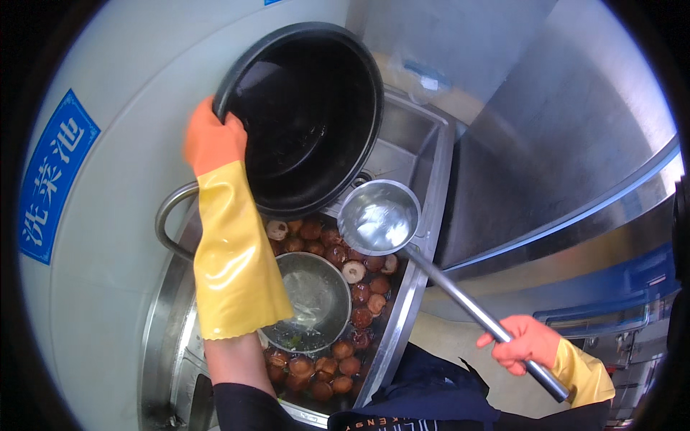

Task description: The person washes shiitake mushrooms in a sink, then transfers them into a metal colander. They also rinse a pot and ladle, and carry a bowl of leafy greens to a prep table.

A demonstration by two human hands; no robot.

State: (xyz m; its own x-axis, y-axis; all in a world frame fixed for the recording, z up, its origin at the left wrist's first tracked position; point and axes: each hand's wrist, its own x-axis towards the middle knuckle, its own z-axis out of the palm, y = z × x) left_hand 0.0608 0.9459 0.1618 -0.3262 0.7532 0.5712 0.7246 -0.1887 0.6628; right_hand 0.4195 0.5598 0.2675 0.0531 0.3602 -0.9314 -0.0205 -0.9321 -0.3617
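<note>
My left hand [215,134], in an orange rubber glove with a long yellow cuff, grips the rim of a large black basin [312,118], which is tilted over the far part of the sink. Around the handle of a metal ladle [463,299] my right hand [520,345], gloved alike, is closed. The ladle's bowl is above the sink, just right of the basin's lower edge, and looks wet and shiny. Below it, many brown mushrooms [361,318] float in water in the near sink basin. A round metal bowl [307,301] floats or rests among them, partly behind my left cuff.
The stainless steel sink's rim [396,328] runs along my front. A curved metal faucet [172,215] rises on the left by the tiled wall, where a blue sign [56,178] bears writing. A drain [362,178] shows in the far sink compartment. A large metal panel stands at the right.
</note>
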